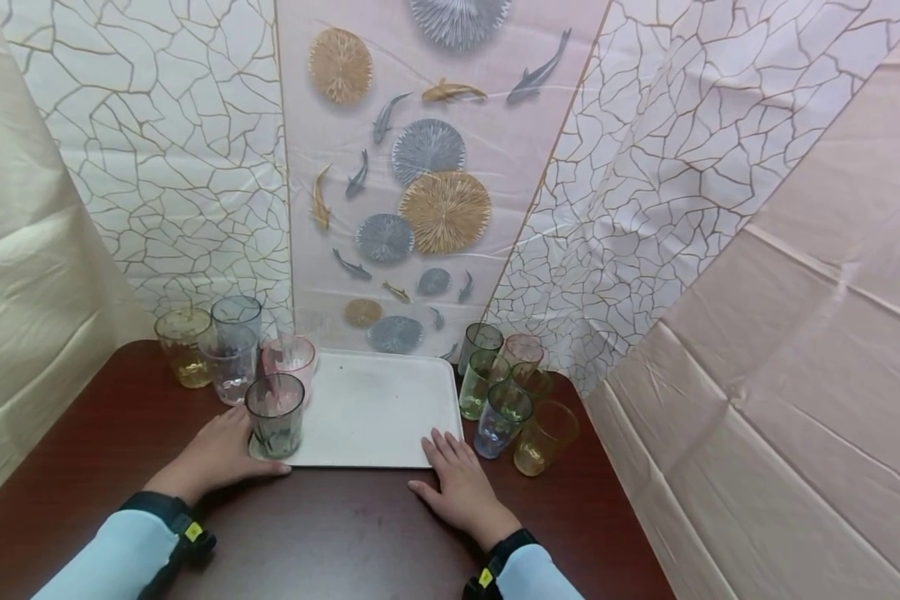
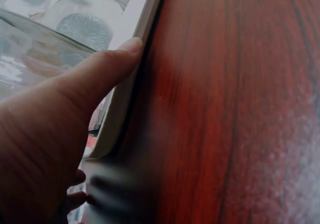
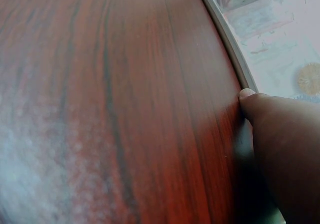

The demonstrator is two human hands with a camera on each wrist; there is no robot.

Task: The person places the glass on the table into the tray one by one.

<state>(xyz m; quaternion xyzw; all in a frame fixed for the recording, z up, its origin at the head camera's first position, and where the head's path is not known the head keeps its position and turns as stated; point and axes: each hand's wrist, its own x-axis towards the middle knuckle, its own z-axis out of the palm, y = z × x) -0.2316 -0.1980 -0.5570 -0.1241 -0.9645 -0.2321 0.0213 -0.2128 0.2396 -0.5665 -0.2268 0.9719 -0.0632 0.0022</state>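
A white rectangular tray (image 1: 382, 408) lies on the dark red-brown table. My left hand (image 1: 221, 446) is at its front left corner, thumb along the front rim and fingers stretched along the left side. In the left wrist view the thumb of this hand (image 2: 55, 103) rests on the tray rim (image 2: 117, 111). A grey glass tumbler (image 1: 276, 421) stands upright in that corner, right beside the hand. My right hand (image 1: 465, 492) is at the front right corner, with straight fingers over the rim. Its thumb meets the front edge in the right wrist view.
Behind my left hand stand a yellow glass (image 1: 187, 350), a blue glass (image 1: 237, 312), a clear glass (image 1: 232, 375) and a pink glass (image 1: 296, 358). Several coloured tumblers, including a green glass (image 1: 480, 387) and a yellow glass (image 1: 543, 442), crowd the tray's right side. Patterned cloth (image 1: 390, 192) hangs behind.
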